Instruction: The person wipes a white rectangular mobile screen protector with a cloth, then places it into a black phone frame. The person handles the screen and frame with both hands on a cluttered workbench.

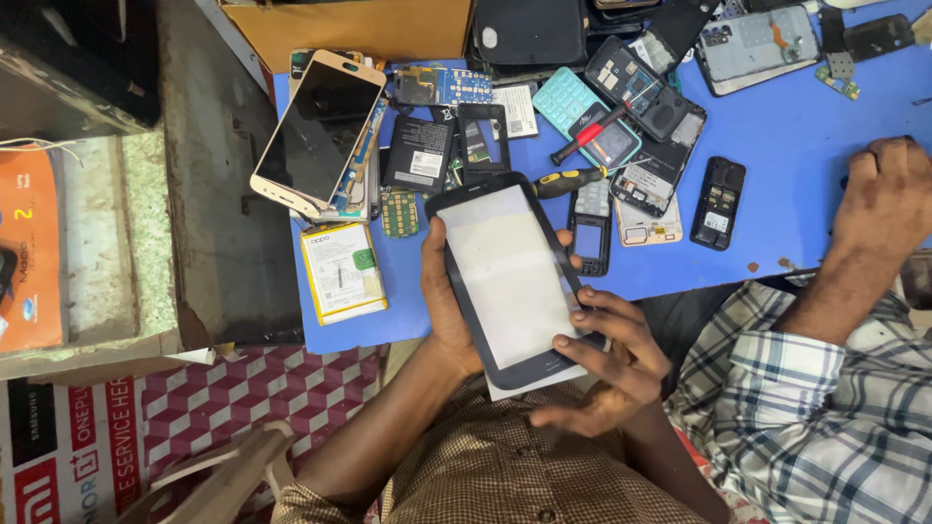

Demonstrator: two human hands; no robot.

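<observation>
Blue table (796,146) littered with phone parts; both hands' fingers (582,335) grasp touchscreen panel (505,277); screwdriver (573,180) just beyond.

Touchscreen panel (507,281) held above the tabletop's (806,184) near edge, left hand (445,301) on its left side, right hand (607,364) at its near-right corner. Behind the panel, two screwdrivers (582,155) on a heap of phone parts. Smartphone (318,131) at the far-left corner, stacked on other parts; phone battery (342,272) in front of it at the left edge. Keypad phone shell (719,202) right of the heap. Another person's hand (888,199) on the right edge. Cardboard box (359,27) beyond the far edge.
</observation>
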